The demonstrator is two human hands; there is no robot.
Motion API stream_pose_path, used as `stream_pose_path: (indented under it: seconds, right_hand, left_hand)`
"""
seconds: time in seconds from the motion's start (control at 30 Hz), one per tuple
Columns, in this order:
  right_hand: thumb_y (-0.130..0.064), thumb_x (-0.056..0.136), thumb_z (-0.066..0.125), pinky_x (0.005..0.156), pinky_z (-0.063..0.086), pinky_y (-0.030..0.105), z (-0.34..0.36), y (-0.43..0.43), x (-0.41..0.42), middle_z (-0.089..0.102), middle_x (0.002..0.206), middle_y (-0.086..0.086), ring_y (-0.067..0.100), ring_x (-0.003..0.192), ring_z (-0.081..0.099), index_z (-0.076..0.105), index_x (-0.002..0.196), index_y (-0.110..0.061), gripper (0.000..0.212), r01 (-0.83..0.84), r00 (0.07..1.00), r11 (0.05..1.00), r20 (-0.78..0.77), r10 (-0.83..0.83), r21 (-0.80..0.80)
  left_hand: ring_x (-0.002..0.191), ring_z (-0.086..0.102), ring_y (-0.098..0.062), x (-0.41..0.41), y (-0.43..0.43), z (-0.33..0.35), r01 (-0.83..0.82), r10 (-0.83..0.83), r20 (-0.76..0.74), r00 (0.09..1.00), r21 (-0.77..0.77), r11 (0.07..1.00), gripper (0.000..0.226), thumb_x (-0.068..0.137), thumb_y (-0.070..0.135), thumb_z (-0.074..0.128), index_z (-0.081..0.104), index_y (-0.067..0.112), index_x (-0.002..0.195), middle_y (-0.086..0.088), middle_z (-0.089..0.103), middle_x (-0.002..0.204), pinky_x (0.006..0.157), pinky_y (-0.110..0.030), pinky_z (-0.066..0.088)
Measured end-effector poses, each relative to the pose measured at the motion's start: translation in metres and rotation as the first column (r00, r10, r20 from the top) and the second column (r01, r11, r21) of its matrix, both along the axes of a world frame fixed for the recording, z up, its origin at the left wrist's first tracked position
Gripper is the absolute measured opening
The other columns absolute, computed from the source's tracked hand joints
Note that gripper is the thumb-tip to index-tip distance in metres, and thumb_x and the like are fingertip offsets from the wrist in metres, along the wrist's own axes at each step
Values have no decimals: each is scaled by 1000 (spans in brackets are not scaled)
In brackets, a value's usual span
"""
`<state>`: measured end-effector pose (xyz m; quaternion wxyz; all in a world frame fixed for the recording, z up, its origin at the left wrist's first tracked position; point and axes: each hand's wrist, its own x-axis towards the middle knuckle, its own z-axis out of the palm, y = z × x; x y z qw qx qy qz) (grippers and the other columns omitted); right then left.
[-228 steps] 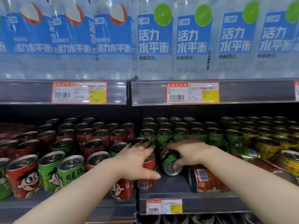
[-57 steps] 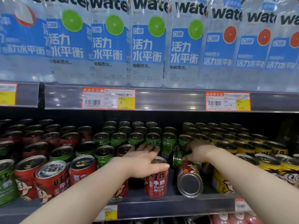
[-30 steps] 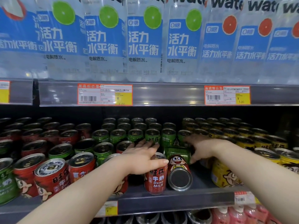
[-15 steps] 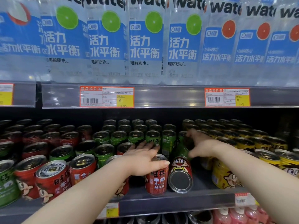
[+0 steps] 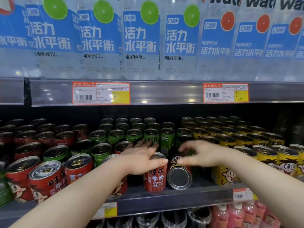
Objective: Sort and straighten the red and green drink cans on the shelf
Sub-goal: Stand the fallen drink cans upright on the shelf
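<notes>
The tipped red can (image 5: 179,178) lies on its side at the front of the shelf (image 5: 204,195), its bare metal base facing you and its side touching the upright red can (image 5: 155,180) to its left. Being round and near the lip, it looks likely to roll forward and drop off if you nudge it sideways instead of lifting its far end. Your right hand (image 5: 204,155) hangs just above and behind it. The fingers are loosely spread and not closed round anything, and the thumb is close to the can's upper side. The hand is blurred, so whether it touches the can I cannot tell. Your left hand (image 5: 141,157) rests on the lid of the upright red can, fingers stretched flat across it and thumb along the front rim. That should steady it, but leaning on it could tip it towards you. The two hands are near each other and not touching. Directly behind stand the green cans (image 5: 151,137) in close rows, and a careless sweep of your right fingers could topple one. To the right stand the yellow cans (image 5: 266,155), near your right forearm, and swinging that arm could knock them. Further left, a green can (image 5: 56,153) sits among the red cans (image 5: 47,180), so sorting remains.
</notes>
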<state>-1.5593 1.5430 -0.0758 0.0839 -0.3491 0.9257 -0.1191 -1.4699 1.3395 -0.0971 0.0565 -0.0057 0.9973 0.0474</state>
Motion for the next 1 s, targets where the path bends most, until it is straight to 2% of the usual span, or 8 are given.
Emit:
stream_pose_path:
  seconds: [0.1, 0.27, 0.43, 0.53, 0.63, 0.77, 0.9, 1.0]
  right_hand:
    - [-60, 73, 65, 109, 31, 27, -21, -4, 19, 20, 152, -7, 16, 136, 32, 20, 145, -32, 89, -140, 988, 981, 76, 131, 133]
    - [-67, 78, 51, 99, 41, 30, -42, -11, 22, 42, 138, 0, 17, 120, 46, 32, 134, -32, 68, 56, 995, 989, 88, -45, -136]
    - [-62, 82, 47, 95, 38, 28, -46, -17, 24, 38, 138, 3, 19, 119, 45, 36, 132, -33, 58, 210, 963, 955, 210, -166, -211]
    - [-59, 87, 39, 95, 38, 31, -48, -23, 27, 45, 134, 5, 20, 117, 45, 43, 123, -30, 46, 289, 950, 919, 197, -241, -268]
    - [-59, 78, 56, 86, 43, 29, -52, -24, 30, 51, 124, 5, 19, 107, 53, 36, 126, -22, 64, 403, 911, 871, 210, -354, -280]
    - [-54, 75, 64, 88, 41, 28, -56, -23, 24, 47, 138, 7, 25, 121, 48, 28, 139, -15, 83, 530, 826, 793, 392, -404, -301]
    - [-35, 82, 63, 84, 36, 23, -57, -25, 31, 46, 139, 8, 19, 115, 47, 28, 141, -13, 73, 430, 886, 824, 348, -307, -368]
    - [-33, 80, 65, 91, 39, 24, -53, -19, 41, 44, 141, 8, 18, 118, 48, 25, 143, -11, 78, 319, 947, 887, 141, -288, -333]
  left_hand:
    - [145, -7, -20, 1, 2, 0, 4, -4, -5, 1000, -8, 1000, 77, 85, 71, 22, 3, 31, 148, 2, -5, 158, 116, -42, -1]
    - [145, -8, -20, 3, 2, 2, 2, -2, 4, 1000, -6, 1000, 76, 85, 71, 22, 2, 33, 148, 1, -6, 158, 115, -42, -1]
    - [145, -8, -21, 2, 1, 0, 0, 0, 1, 1000, -9, 1000, 78, 84, 72, 21, 2, 32, 148, 1, -5, 158, 116, -43, 0]
    - [145, -7, -22, 0, 0, -1, 6, -6, -5, 1000, -10, 1000, 78, 84, 73, 20, 2, 32, 148, 1, -4, 158, 116, -45, 0]
    - [145, -7, -22, 0, -1, -1, 11, -11, -1, 1000, -5, 1000, 79, 83, 73, 20, 2, 32, 148, 1, -4, 158, 116, -46, 0]
    - [145, -6, -23, 1, 1, 0, 13, -13, -12, 1000, -9, 1000, 80, 83, 74, 21, 4, 31, 148, 0, -3, 158, 116, -47, 1]
    - [145, -5, -23, 1, 2, 0, 15, -14, -20, 1000, 22, 1000, 80, 83, 74, 23, 7, 30, 148, 0, -1, 158, 115, -48, 0]
    - [145, -5, -24, 0, -2, -2, 18, -17, -24, 1000, 38, 999, 82, 82, 75, 23, 7, 29, 148, -1, -1, 158, 115, -48, 0]
